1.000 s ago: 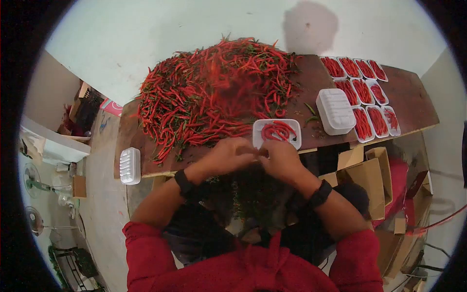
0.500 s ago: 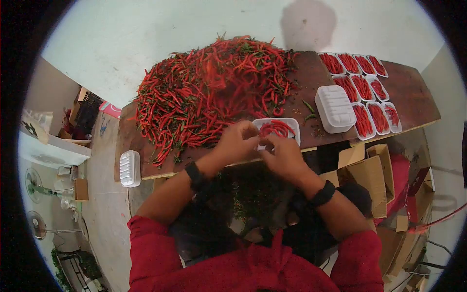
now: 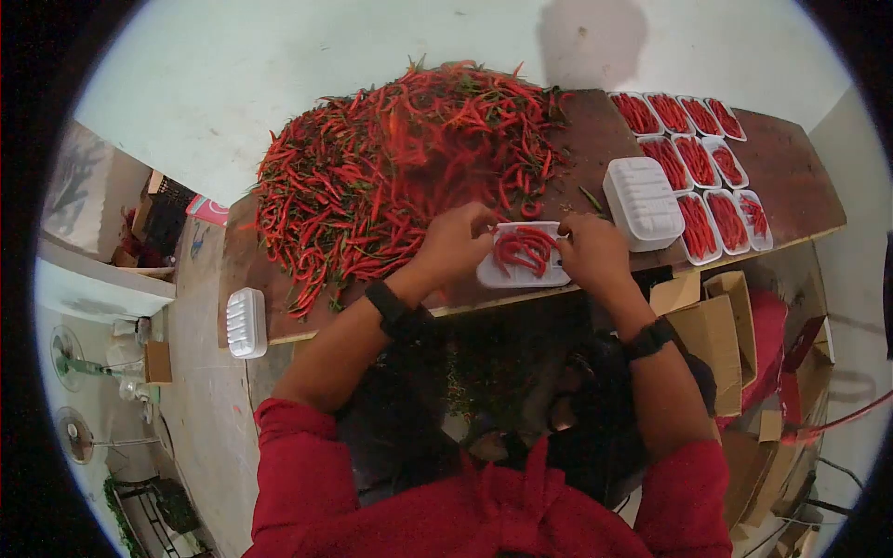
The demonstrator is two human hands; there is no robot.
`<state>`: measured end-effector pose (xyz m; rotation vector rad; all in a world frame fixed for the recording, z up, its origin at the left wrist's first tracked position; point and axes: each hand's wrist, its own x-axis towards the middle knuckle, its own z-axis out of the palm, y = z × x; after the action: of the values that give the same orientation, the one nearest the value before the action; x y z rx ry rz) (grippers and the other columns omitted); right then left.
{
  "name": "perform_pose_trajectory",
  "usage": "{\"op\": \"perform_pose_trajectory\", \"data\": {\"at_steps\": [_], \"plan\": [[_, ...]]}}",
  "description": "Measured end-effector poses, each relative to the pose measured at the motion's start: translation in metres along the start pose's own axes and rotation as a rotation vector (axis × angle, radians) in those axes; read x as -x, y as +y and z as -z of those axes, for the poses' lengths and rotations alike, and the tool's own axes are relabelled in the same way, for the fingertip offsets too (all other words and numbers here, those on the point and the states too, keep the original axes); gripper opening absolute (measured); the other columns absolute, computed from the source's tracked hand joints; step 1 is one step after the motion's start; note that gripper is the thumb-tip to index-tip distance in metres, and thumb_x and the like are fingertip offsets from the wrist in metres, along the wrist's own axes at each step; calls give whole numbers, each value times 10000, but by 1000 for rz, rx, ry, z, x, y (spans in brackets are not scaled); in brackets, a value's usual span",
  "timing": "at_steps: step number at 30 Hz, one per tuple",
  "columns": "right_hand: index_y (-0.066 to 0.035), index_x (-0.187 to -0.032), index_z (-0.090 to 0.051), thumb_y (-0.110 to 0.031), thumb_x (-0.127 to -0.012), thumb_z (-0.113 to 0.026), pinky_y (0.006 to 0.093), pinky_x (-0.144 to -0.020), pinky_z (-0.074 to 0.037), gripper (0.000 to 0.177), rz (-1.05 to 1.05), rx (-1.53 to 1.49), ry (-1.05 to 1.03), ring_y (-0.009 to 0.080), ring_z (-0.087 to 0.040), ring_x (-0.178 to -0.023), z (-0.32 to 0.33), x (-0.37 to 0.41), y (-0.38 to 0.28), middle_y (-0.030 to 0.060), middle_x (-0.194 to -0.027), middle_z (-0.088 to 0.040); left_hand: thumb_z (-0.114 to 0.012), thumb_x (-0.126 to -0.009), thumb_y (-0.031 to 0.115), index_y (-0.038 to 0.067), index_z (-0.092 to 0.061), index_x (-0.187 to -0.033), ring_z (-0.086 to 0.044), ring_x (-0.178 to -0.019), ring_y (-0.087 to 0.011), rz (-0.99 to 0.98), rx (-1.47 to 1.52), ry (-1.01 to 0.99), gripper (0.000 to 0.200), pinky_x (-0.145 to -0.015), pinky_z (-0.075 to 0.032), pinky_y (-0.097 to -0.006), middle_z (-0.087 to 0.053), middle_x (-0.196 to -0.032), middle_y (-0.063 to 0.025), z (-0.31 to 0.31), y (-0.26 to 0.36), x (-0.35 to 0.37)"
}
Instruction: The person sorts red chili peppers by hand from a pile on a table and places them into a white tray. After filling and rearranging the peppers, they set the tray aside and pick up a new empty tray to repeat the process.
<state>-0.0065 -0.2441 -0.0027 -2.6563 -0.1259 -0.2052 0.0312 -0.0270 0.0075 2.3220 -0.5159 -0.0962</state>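
Observation:
A white foam tray [image 3: 491,276] lies at the table's near edge, with several red chili peppers [image 3: 526,251] in it. My left hand [image 3: 456,244] is at the tray's upper left corner, beside the chili pile. Its fingers are curled, thumb and forefinger close together, and what they pinch is too small to make out. At the upper right corner, my right hand [image 3: 593,251] has its bent fingertips closed on the tray's rim. The big heap of red chili peppers [image 3: 344,186] with green stems spreads just beyond my left hand.
To the right stands a stack of white trays [image 3: 644,205], upside down. Beyond it, filled chili trays [image 3: 693,163] sit in rows. Another stack of trays [image 3: 246,323] is at the table's left end. Cardboard boxes [image 3: 712,325] stand below the right side.
My hands were close together over the tray's near side. They have moved apart, the left up and left, the right up and right, uncovering the chili peppers in the tray.

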Motion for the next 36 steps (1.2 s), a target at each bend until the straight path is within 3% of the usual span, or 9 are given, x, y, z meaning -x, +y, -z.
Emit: {"op": "perform_pose_trajectory", "data": {"at_steps": [9,11,17,21,36], "plan": [[-71,-866,-647,-185,-730,-637,420,-752,-483,178,-34,102,-65,324,-601,-858,-13,-9,-1,141,-923,-616,-637,-771,190,22,-610,-930,-638,-824,-271,34,-32,-45,233,-728,-490,-359,-643,-883,-144,-6,-5,-3],[-70,-865,-647,-186,-726,-638,420,-751,-483,181,-38,98,-71,324,-601,-859,-14,-10,-1,137,-925,-616,-611,-736,126,36,-611,-929,-615,-799,-291,-35,-78,-16,212,-719,-476,-387,-626,-843,-147,-6,-5,-4],[-74,-859,-652,-182,-713,-633,423,-748,-485,183,-54,118,-72,328,-603,-859,-13,-11,-5,138,-927,-615,-593,-742,147,57,-611,-906,-591,-846,-334,-150,-223,-25,188,-727,-463,-432,-620,-861,-148,-13,-20,-14],[-80,-860,-658,-179,-717,-626,425,-747,-485,176,-59,118,-72,329,-605,-850,-18,-12,-3,136,-926,-615,-605,-772,193,41,-625,-904,-602,-851,-336,-190,-300,-44,202,-742,-479,-423,-626,-864,-150,-18,-25,-20],[-85,-833,-657,-169,-721,-627,427,-729,-486,143,-44,147,-75,328,-604,-826,-25,-17,-4,130,-896,-609,-571,-734,109,65,-604,-840,-575,-785,-334,-295,-270,-13,119,-678,-461,-426,-587,-818,-125,-24,-21,-22]]}}
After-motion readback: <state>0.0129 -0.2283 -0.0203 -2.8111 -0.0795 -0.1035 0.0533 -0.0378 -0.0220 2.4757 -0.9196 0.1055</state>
